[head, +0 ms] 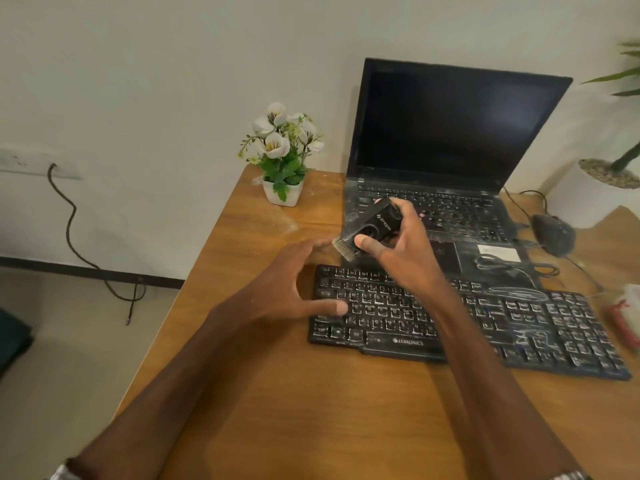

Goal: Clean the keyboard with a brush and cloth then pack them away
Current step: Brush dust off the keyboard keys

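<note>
A black keyboard, dusted with white powder, lies across the wooden desk. My right hand is shut on a black brush and holds it in the air above the keyboard's far left corner, bristles pointing down and left. My left hand hovers open over the keyboard's left end, fingers spread, thumb over the leftmost keys. A white and red cloth lies at the desk's right edge, partly cut off by the frame.
An open, dusty black laptop stands behind the keyboard. A small white pot of flowers sits at the desk's back left corner. A black mouse with its cable lies to the laptop's right. The desk's left edge drops to the floor.
</note>
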The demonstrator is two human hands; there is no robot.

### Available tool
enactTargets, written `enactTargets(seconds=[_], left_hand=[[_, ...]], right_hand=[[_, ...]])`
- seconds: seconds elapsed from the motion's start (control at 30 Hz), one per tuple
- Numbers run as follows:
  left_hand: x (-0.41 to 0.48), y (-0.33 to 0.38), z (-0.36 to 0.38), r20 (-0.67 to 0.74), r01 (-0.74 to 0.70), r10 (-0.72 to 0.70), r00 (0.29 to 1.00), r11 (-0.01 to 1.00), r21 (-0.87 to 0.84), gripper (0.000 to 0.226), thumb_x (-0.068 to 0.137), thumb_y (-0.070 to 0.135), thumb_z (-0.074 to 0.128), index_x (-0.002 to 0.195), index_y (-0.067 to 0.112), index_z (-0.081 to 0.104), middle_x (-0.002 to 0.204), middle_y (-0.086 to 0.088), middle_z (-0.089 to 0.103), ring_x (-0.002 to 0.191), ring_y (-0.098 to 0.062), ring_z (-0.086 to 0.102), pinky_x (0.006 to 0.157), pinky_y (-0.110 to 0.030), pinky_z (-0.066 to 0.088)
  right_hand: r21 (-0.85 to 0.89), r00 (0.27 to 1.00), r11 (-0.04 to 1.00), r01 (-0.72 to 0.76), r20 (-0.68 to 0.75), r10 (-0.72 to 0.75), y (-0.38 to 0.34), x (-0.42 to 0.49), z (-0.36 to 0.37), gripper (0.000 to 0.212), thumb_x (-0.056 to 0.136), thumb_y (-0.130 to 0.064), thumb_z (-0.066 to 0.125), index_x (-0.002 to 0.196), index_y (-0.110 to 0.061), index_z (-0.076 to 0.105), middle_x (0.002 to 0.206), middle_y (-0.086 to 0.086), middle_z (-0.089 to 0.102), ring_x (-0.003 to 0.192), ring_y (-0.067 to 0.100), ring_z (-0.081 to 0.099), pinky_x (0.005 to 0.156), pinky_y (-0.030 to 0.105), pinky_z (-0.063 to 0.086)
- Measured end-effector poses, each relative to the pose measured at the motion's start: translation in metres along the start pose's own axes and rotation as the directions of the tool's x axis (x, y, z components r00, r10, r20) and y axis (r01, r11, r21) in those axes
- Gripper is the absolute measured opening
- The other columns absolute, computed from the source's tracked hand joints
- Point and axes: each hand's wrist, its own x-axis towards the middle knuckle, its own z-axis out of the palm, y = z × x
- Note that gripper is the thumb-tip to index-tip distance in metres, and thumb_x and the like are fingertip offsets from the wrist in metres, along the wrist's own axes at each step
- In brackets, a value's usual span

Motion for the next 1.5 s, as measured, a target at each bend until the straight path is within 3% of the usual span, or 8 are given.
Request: enactTargets(seconds=[0.17,0.37,0.63,0.77,1.0,1.2,1.37,1.5], left_hand=[[-0.020,-0.013,0.007,0.128,-0.018,0.018,0.992,1.000,0.005,0.154,0.051,0.074,0.091,0.162,0.044,-0.010,0.166,0.021,0.016,0.149,0.001,0.021,0.122,-0.030,0.027],[-0.019,-0.010,0.013,0.173,-0.063,0.041,0.984,0.990,0.123,0.173,0.047,0.074,0.093,0.155,0.036,-0.036,0.168,0.023,-0.009,0.153,0.000,0.000,0.124,-0.030,0.014],[-0.018,-0.009,0.012,0.166,-0.056,0.033,0.986,0.990,0.130,0.177,0.045,0.073,0.094,0.151,0.033,-0.042,0.170,0.019,-0.017,0.157,-0.006,-0.006,0.130,-0.043,0.014],[-0.017,-0.012,0.013,0.144,-0.049,0.030,0.989,0.990,0.133,0.179,0.045,0.069,0.096,0.149,0.034,-0.046,0.170,0.015,-0.022,0.158,-0.010,-0.006,0.130,-0.047,0.014],[-0.015,-0.013,0.010,0.130,-0.047,0.032,0.991,0.992,0.116,0.178,0.046,0.067,0.097,0.145,0.038,-0.048,0.171,0.013,-0.002,0.157,-0.014,0.006,0.128,-0.053,0.020],[-0.016,-0.011,0.009,0.123,-0.028,0.012,0.992,0.991,0.128,0.178,0.046,0.066,0.098,0.145,0.041,-0.047,0.167,0.009,0.014,0.153,-0.016,0.019,0.125,-0.053,0.028],[-0.017,-0.008,0.008,0.128,-0.035,0.017,0.992,0.990,0.137,0.178,0.047,0.063,0.099,0.144,0.040,-0.049,0.170,0.016,-0.022,0.159,-0.016,-0.007,0.129,-0.056,0.015],[-0.017,-0.007,0.008,0.127,-0.030,0.012,0.992,0.989,0.145,0.179,0.048,0.062,0.099,0.145,0.038,-0.048,0.169,0.016,-0.027,0.159,-0.014,-0.011,0.129,-0.051,0.010]], right_hand=[[-0.053,0.999,0.998,0.045,0.013,-0.044,0.006,0.001,0.005,0.067,0.085,-0.010,0.080,0.138,-0.018,0.040,0.117,-0.007,0.058,0.101,-0.004,0.058,0.074,0.003,0.047],[-0.084,0.998,0.995,0.057,-0.003,-0.058,0.018,-0.002,0.008,0.066,0.083,-0.010,0.081,0.136,-0.017,0.042,0.117,-0.007,0.061,0.100,-0.011,0.060,0.077,0.003,0.048],[-0.113,0.989,0.983,0.145,0.005,-0.145,0.027,-0.003,0.018,0.065,0.083,-0.011,0.082,0.136,-0.013,0.043,0.115,-0.005,0.062,0.101,-0.009,0.062,0.080,0.008,0.051],[-0.128,0.978,0.969,0.210,0.022,-0.209,0.028,-0.003,0.027,0.065,0.083,-0.015,0.082,0.135,-0.016,0.042,0.114,-0.007,0.061,0.106,0.003,0.064,0.090,0.025,0.057],[-0.157,0.957,0.944,0.290,0.071,-0.282,0.019,-0.007,0.032,0.063,0.083,-0.011,0.081,0.133,-0.012,0.043,0.108,-0.014,0.059,0.101,-0.013,0.060,0.080,0.011,0.054],[-0.120,0.949,0.943,0.311,0.085,-0.303,0.012,-0.011,0.029,0.061,0.084,-0.009,0.081,0.132,-0.012,0.045,0.109,-0.012,0.060,0.104,-0.004,0.064,0.087,0.020,0.057],[-0.110,0.936,0.932,0.344,0.116,-0.332,0.009,-0.011,0.034,0.062,0.083,-0.011,0.082,0.132,-0.011,0.044,0.110,-0.009,0.062,0.106,0.003,0.066,0.086,0.024,0.059],[-0.104,0.932,0.933,0.346,0.154,-0.329,0.006,-0.012,0.036,0.063,0.084,-0.012,0.081,0.134,-0.012,0.043,0.111,-0.011,0.061,0.107,0.000,0.064,0.085,0.019,0.057]])
